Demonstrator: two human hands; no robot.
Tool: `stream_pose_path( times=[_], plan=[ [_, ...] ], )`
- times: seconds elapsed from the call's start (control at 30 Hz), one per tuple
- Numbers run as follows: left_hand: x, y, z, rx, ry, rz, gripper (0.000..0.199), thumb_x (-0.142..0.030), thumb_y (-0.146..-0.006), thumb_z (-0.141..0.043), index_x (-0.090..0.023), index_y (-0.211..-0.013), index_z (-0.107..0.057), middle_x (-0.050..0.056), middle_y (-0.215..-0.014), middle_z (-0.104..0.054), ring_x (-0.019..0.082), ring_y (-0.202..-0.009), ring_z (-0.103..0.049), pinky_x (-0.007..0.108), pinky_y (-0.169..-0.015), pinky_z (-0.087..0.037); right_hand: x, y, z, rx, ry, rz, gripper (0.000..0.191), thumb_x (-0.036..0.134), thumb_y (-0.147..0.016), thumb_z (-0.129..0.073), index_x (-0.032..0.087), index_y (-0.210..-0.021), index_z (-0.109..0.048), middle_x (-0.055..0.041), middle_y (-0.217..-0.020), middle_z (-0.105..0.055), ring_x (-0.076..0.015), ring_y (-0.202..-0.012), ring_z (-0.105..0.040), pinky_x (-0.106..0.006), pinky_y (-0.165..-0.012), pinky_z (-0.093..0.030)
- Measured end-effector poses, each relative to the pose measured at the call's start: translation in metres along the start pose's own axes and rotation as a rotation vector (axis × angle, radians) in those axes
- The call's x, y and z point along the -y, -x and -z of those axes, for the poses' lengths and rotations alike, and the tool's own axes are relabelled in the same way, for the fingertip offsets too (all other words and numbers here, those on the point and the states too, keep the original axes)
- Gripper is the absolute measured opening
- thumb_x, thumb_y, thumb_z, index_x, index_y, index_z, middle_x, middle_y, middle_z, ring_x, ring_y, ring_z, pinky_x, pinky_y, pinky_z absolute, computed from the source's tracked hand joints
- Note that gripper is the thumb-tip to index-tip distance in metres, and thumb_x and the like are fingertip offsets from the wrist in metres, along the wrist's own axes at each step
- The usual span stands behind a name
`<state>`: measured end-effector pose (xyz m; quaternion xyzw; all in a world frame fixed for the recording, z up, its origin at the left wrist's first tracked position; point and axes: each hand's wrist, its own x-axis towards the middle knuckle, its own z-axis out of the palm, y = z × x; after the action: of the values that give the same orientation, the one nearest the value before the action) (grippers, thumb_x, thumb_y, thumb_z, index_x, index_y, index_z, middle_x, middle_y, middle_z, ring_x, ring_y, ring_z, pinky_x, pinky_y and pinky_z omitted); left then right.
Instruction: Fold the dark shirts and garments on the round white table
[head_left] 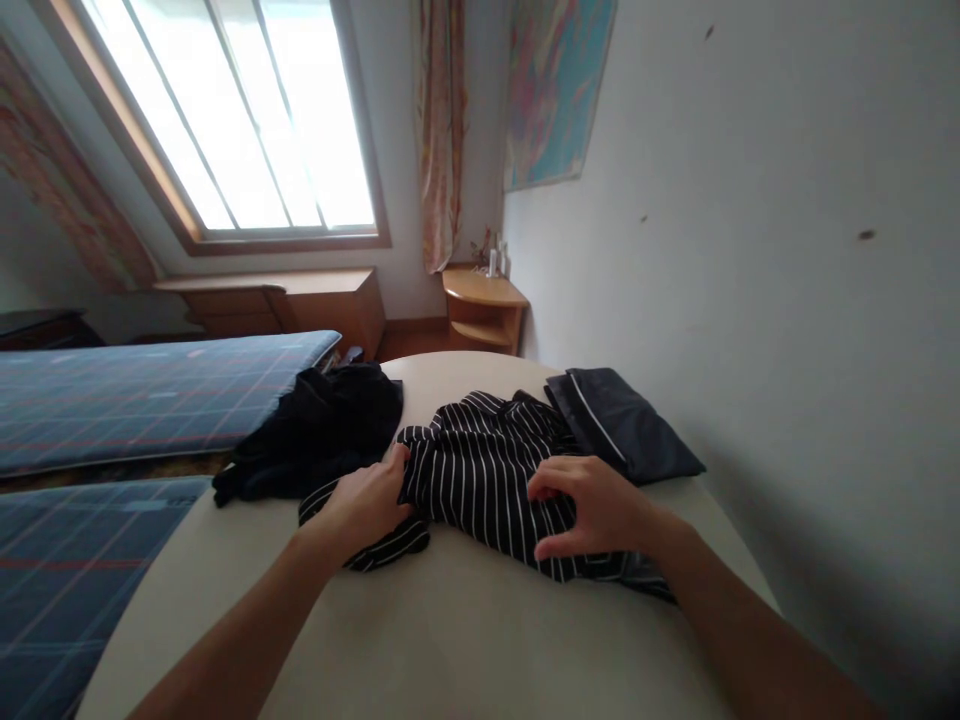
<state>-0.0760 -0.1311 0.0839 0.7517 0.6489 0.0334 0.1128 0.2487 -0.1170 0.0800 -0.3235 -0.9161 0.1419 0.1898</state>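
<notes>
A black shirt with white stripes (pixel 480 480) lies crumpled across the round table. Its sleeve end (pixel 390 545) reaches left beneath my left hand (pixel 370 505). That hand rests at the shirt's left side, with thumb and fingers apart around a stretch of fabric. Over the right part of the shirt is my right hand (pixel 592 505), its fingers curved and a gap between them and the thumb. I cannot tell how firmly either hand touches the cloth.
The pale round table (pixel 465 640) holds a heap of black clothing (pixel 337 420) at left and a folded dark garment (pixel 630 425) at right. Blue plaid mattresses (pixel 150 400) lie beyond its left edge. A white wall (pixel 787 330) runs along the right, and a wooden corner shelf (pixel 486 290) stands behind.
</notes>
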Motion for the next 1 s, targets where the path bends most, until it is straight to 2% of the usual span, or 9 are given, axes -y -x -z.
stream_pose_path(
  times=[0.1, 0.23, 0.4, 0.47, 0.53, 0.63, 0.73, 0.87, 1.0],
  plan=[
    [0.009, -0.004, -0.001, -0.003, 0.054, -0.031, 0.049, -0.021, -0.073, -0.058, -0.019, -0.122, -0.057, 0.009, -0.088, -0.072, 0.033, -0.081, -0.071, 0.038, -0.072, -0.05, 0.004, -0.006, -0.006, 0.096, 0.003, -0.01, 0.033, 0.045, -0.073, -0.082, 0.024, -0.096, -0.072, -0.0039, -0.096, -0.071, -0.0207, -0.086, -0.066, -0.031, -0.078, -0.049],
    [0.019, -0.007, 0.015, -0.094, 0.238, -0.063, 0.029, -0.027, -0.076, -0.06, -0.024, -0.105, -0.063, 0.0, -0.08, -0.069, 0.023, -0.074, -0.068, 0.029, -0.067, -0.049, -0.006, -0.007, -0.009, 0.102, -0.071, -0.002, 0.012, 0.034, -0.088, -0.069, 0.024, -0.082, -0.072, -0.0006, -0.081, -0.071, -0.0161, -0.076, -0.065, -0.027, -0.071, -0.047],
    [0.027, -0.01, 0.043, -0.549, 0.349, 0.146, 0.028, -0.035, -0.089, -0.049, -0.022, -0.108, -0.065, 0.005, -0.102, -0.072, 0.021, -0.073, -0.069, 0.033, -0.075, -0.054, -0.023, -0.002, -0.002, -0.328, -0.066, -0.161, 0.025, 0.045, -0.094, -0.061, 0.023, -0.084, -0.068, -0.0029, -0.083, -0.069, -0.0158, -0.07, -0.061, -0.028, -0.065, -0.046],
    [0.03, -0.013, 0.045, -0.742, 0.329, 0.118, 0.033, -0.035, -0.092, -0.046, -0.021, -0.115, -0.064, 0.008, -0.119, -0.067, 0.025, -0.096, -0.07, 0.037, -0.092, -0.053, -0.027, -0.002, -0.001, -0.512, -0.042, -0.256, 0.031, 0.05, -0.094, -0.058, 0.023, -0.084, -0.067, -0.0045, -0.082, -0.068, -0.0171, -0.068, -0.06, -0.029, -0.062, -0.047],
    [0.032, -0.018, 0.039, -0.794, 0.266, 0.015, 0.04, -0.033, -0.092, -0.044, -0.018, -0.127, -0.059, 0.012, -0.138, -0.057, 0.029, -0.125, -0.057, 0.042, -0.11, -0.043, -0.03, -0.003, -0.001, -0.599, 0.0, -0.333, 0.034, 0.054, -0.093, -0.057, 0.023, -0.084, -0.067, -0.0051, -0.078, -0.068, -0.0188, -0.067, -0.061, -0.031, -0.061, -0.047],
    [0.029, -0.022, 0.023, -0.736, 0.215, -0.062, 0.051, -0.034, -0.091, -0.049, -0.014, -0.138, -0.048, 0.017, -0.151, -0.042, 0.031, -0.141, -0.04, 0.046, -0.117, -0.034, -0.032, -0.005, -0.005, -0.563, 0.076, -0.447, 0.035, 0.055, -0.094, -0.054, 0.024, -0.088, -0.068, -0.003, -0.068, -0.067, -0.0187, -0.059, -0.06, -0.031, -0.058, -0.044],
    [0.018, -0.023, 0.008, -0.589, 0.237, -0.072, 0.046, -0.036, -0.09, -0.052, -0.016, -0.132, -0.052, 0.016, -0.136, -0.055, 0.029, -0.123, -0.058, 0.043, -0.104, -0.048, -0.03, -0.005, -0.008, -0.475, 0.06, -0.507, 0.034, 0.051, -0.098, -0.048, 0.024, -0.097, -0.066, -0.0026, -0.069, -0.071, -0.0195, -0.059, -0.064, -0.032, -0.059, -0.046],
    [0.005, -0.023, -0.01, -0.275, 0.292, -0.065, 0.041, -0.036, -0.093, -0.052, -0.021, -0.132, -0.053, 0.01, -0.114, -0.07, 0.026, -0.103, -0.068, 0.039, -0.093, -0.053, -0.022, -0.002, -0.009, -0.243, -0.083, -0.312, 0.04, 0.05, -0.088, -0.064, 0.025, -0.12, -0.062, -0.0077, -0.114, -0.074, -0.0257, -0.1, -0.071, -0.039, -0.088, -0.053],
    [0.001, -0.028, -0.032, -0.226, 0.306, -0.174, 0.049, -0.032, -0.091, -0.056, -0.02, -0.139, -0.054, 0.011, -0.131, -0.065, 0.03, -0.121, -0.06, 0.044, -0.105, -0.045, -0.02, -0.001, -0.012, -0.024, -0.14, -0.119, 0.062, 0.032, -0.071, -0.081, 0.027, -0.13, -0.061, -0.0081, -0.145, -0.056, -0.0278, -0.131, -0.055, -0.043, -0.11, -0.043]
  ],
)
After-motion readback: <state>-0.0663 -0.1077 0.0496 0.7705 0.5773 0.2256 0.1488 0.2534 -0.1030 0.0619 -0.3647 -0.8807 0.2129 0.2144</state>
